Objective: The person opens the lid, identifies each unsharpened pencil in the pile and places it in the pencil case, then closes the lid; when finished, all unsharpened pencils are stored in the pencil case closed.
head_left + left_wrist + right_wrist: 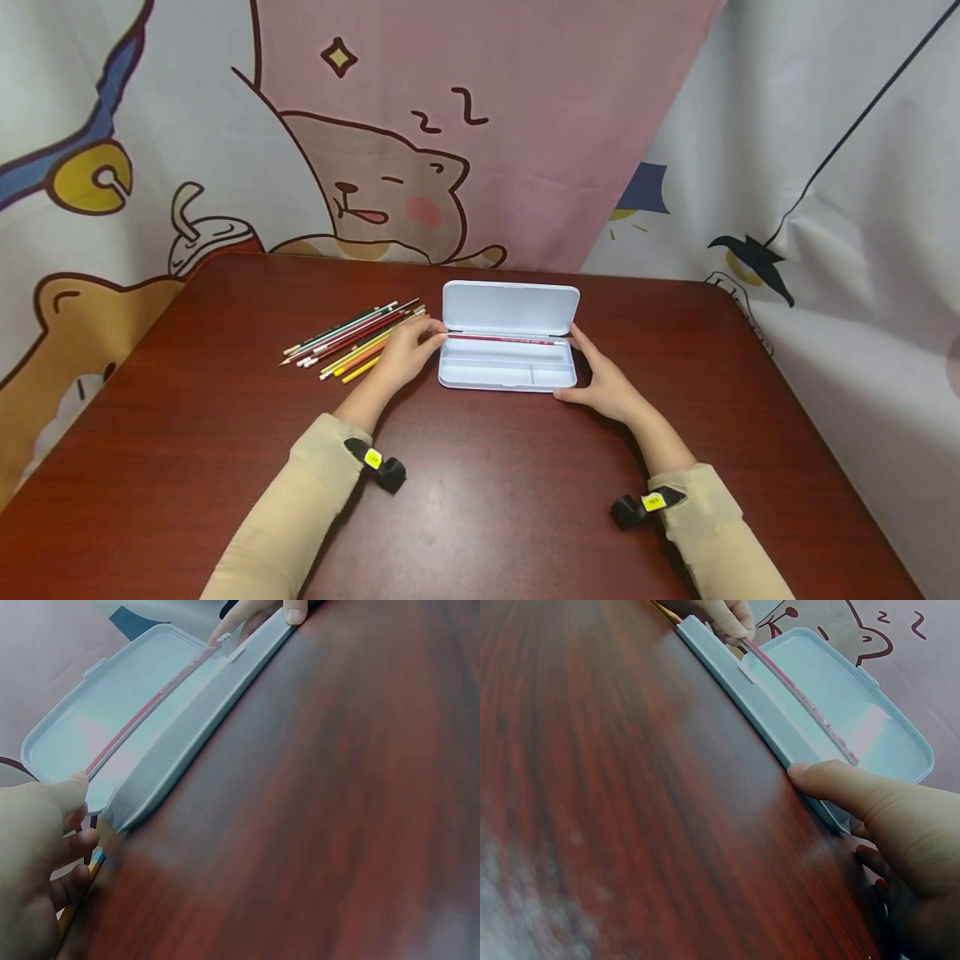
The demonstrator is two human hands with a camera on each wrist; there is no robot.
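Observation:
A white pencil case (483,382) stands on the table with its lid (512,307) raised at the back and divided compartments inside. My left hand (401,358) pinches one end of a red pencil (498,338) between thumb and fingers at the case's left side. Lengthwise along the hinge side, the pencil spans the case; in the left wrist view the red pencil (150,709) lies above the near wall. With the thumb at the front corner and fingers round the right end, my right hand (611,390) holds the case.
Left of the case, partly behind my left hand, lies a loose pile of pencils (360,337) in several colours. A brown wooden table (480,500) carries everything. Printed curtains (525,167) hang behind its back edge.

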